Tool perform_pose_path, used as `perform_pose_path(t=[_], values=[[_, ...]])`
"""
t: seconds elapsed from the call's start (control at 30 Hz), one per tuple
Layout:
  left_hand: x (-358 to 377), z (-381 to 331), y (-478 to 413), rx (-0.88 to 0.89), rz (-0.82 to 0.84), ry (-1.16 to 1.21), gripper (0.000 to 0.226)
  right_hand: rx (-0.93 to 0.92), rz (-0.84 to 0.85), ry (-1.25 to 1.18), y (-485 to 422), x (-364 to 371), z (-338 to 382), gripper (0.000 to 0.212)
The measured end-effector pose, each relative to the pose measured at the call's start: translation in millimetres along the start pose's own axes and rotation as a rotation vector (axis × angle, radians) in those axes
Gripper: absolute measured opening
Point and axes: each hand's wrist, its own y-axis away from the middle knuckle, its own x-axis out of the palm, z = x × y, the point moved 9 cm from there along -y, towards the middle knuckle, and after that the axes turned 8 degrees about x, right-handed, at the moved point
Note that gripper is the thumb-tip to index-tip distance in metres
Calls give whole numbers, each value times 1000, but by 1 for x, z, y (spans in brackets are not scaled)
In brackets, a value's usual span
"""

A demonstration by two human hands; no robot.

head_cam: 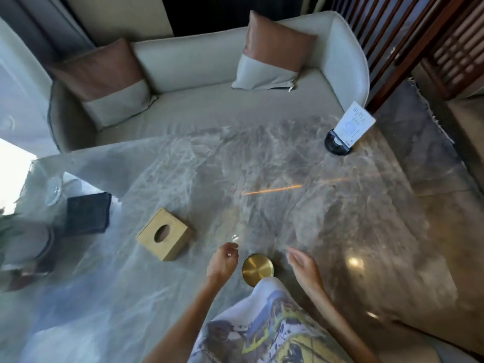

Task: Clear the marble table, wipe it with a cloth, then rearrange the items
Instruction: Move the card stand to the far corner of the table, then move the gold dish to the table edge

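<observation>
Because the marble table (262,158) carried its things scattered wide rather than grouped, the step in hand read as the clearing. The smeared view left the later rearranging just as possible.

Both hands hovered low over the near edge. The left hand (222,262) had its fingers curled inward, and whether they pinched anything could not be told. The right hand (301,263) was loosely spread and held nothing.

The next move probably called for closing on the nearest piece and lifting it straight off the polished stone.

The table was grey-veined and glossy. A folded dark cloth (87,214) lay well off to the left of the left hand. A gold tissue box (163,233) sat nearer, just left of that hand and beyond it. A card stand (345,132) stood far beyond the right hand. A round brass dish (258,268) lay between the two hands. A small clear glint (235,238), perhaps glass, showed just past the left fingertips.
</observation>
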Motion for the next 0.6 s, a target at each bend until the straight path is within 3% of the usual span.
perform_pose_path(t=[0.37,0.6], values=[[6,2,10,33,52,-16,40,39,20,203,8,20,-6,32],[44,19,20,-126,124,67,40,122,178,290,7,51,-22,43]])
